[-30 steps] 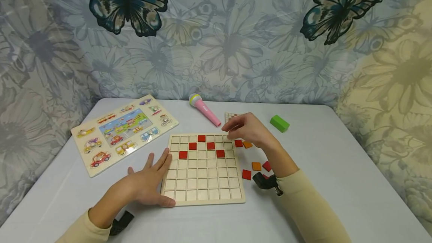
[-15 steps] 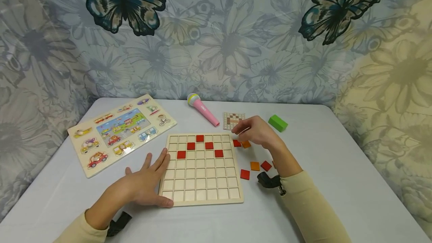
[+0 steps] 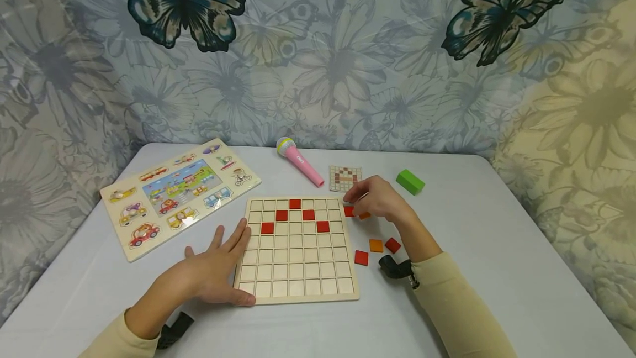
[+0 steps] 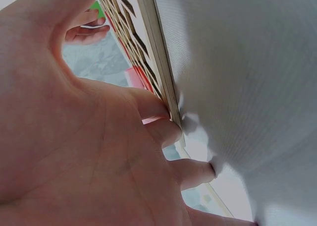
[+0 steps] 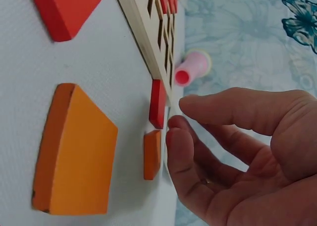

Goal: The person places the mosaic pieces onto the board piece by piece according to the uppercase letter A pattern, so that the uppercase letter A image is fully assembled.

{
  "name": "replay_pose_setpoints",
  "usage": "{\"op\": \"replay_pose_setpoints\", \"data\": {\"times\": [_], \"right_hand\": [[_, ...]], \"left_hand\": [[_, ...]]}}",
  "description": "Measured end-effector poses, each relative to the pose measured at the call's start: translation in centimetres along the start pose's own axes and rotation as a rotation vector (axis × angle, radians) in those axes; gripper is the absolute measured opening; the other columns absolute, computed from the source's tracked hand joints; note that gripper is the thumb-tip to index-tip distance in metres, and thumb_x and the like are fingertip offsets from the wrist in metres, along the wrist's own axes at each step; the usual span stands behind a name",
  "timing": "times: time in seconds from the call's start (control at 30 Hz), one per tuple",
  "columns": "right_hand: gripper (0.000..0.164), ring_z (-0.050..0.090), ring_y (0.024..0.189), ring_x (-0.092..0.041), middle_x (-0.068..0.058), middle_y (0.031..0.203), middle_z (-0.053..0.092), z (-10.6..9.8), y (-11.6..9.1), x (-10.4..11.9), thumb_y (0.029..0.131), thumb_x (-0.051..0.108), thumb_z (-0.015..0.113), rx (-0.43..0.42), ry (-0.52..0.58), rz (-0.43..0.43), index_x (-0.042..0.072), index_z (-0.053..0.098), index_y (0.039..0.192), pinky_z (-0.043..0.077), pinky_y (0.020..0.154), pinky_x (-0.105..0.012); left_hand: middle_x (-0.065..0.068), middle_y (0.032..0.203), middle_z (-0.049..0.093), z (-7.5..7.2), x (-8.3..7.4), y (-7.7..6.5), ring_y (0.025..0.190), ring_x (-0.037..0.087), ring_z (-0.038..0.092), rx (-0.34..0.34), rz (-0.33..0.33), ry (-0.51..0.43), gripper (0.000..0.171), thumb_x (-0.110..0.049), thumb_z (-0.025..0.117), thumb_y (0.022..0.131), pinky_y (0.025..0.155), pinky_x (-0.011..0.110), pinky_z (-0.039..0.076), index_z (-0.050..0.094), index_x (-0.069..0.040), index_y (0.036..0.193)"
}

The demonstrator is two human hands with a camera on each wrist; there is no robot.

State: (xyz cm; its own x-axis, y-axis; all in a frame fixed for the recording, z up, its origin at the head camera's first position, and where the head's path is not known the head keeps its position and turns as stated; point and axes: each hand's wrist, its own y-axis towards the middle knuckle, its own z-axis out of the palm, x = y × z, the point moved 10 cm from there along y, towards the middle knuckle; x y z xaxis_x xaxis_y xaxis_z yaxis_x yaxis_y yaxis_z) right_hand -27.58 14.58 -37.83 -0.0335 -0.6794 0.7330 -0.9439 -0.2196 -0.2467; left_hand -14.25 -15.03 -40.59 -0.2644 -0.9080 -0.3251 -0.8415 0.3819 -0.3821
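A wooden grid board (image 3: 295, 258) lies flat with several red square tiles (image 3: 295, 204) set in its upper cells, forming a peak. My left hand (image 3: 211, 272) rests against the board's left side, fingers spread, thumb at the near left corner. In the left wrist view its fingertips meet the board's edge (image 4: 161, 52). My right hand (image 3: 375, 199) hovers by the far right corner with thumb and fingers apart, nothing between them. Just below its fingertips lie a red tile (image 5: 157, 103) and an orange tile (image 5: 152, 155), the orange one partly covered by the hand in the head view.
More loose tiles, red (image 3: 361, 258) and orange (image 3: 376, 245), lie right of the board. Behind it are a small pattern card (image 3: 343, 177), a pink toy microphone (image 3: 303, 163) and a green block (image 3: 410, 182). A vehicle picture puzzle (image 3: 181, 198) sits at the left.
My right hand has shifted right from over the board's far right corner and lowered toward the red and orange tiles, uncovering the pattern card. My left hand stays at the board.
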Motion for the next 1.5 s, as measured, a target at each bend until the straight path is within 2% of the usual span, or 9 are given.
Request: {"op": "replay_pose_setpoints", "data": {"times": [0.2, 0.37, 0.7, 1.03, 1.3, 1.5], "right_hand": [[0.028, 0.060, 0.082, -0.024, -0.012, 0.097, 0.069, 0.2, 0.3, -0.4, 0.076, -0.009, 0.073, -0.001, -0.015, 0.032, 0.003, 0.079, 0.100, 0.057, 0.066, -0.030], [0.028, 0.058, 0.080, -0.023, -0.010, 0.093, 0.068, 0.1, 0.4, -0.7, 0.074, -0.009, 0.072, -0.016, -0.069, 0.052, 0.006, 0.079, 0.097, 0.055, 0.065, -0.029], [0.026, 0.058, 0.084, -0.025, -0.009, 0.093, 0.068, 0.3, 0.5, -0.4, 0.073, -0.006, 0.078, -0.042, -0.173, 0.037, 0.008, 0.079, 0.095, 0.052, 0.063, -0.028], [0.023, 0.057, 0.083, -0.024, -0.008, 0.088, 0.068, 0.5, 0.5, -0.2, 0.076, -0.005, 0.081, -0.057, -0.222, 0.032, 0.009, 0.079, 0.094, 0.050, 0.064, -0.028], [0.024, 0.061, 0.073, -0.021, -0.008, 0.085, 0.070, -0.1, 0.2, 0.0, 0.074, -0.003, 0.080, -0.041, -0.219, 0.015, 0.009, 0.080, 0.095, 0.052, 0.062, -0.029], [0.028, 0.063, 0.073, -0.021, -0.010, 0.093, 0.072, -0.7, -0.2, 0.1, 0.073, -0.004, 0.077, -0.044, -0.172, 0.022, 0.008, 0.080, 0.098, 0.054, 0.063, -0.029]], "left_hand": [[0.012, 0.176, -0.007, -0.1, 0.0, 0.0, 0.156, 0.059, 0.003, 0.007, -0.006, 0.004, 0.139, -0.074, 0.082, 0.071, 0.088, 0.098, 0.013, 0.011, -0.004, 0.167], [0.011, 0.177, -0.007, -0.2, -0.1, 0.1, 0.156, 0.059, 0.004, 0.010, -0.004, 0.012, 0.139, -0.075, 0.082, 0.071, 0.088, 0.098, 0.013, 0.011, -0.005, 0.168], [0.012, 0.177, -0.007, -0.2, -0.2, 0.0, 0.156, 0.059, 0.004, 0.009, -0.001, 0.015, 0.138, -0.075, 0.081, 0.071, 0.088, 0.098, 0.013, 0.011, -0.004, 0.167], [0.012, 0.176, -0.008, -0.1, -0.2, 0.0, 0.155, 0.059, 0.003, 0.013, -0.005, 0.006, 0.138, -0.074, 0.081, 0.071, 0.089, 0.098, 0.013, 0.011, -0.004, 0.167], [0.012, 0.176, -0.007, -0.1, -0.2, -0.1, 0.155, 0.060, 0.004, 0.007, 0.002, 0.005, 0.138, -0.074, 0.081, 0.071, 0.088, 0.098, 0.013, 0.011, -0.003, 0.167], [0.012, 0.177, -0.007, -0.1, -0.1, -0.1, 0.155, 0.060, 0.004, 0.008, 0.000, 0.000, 0.139, -0.074, 0.082, 0.071, 0.088, 0.098, 0.013, 0.011, -0.004, 0.167]]}}
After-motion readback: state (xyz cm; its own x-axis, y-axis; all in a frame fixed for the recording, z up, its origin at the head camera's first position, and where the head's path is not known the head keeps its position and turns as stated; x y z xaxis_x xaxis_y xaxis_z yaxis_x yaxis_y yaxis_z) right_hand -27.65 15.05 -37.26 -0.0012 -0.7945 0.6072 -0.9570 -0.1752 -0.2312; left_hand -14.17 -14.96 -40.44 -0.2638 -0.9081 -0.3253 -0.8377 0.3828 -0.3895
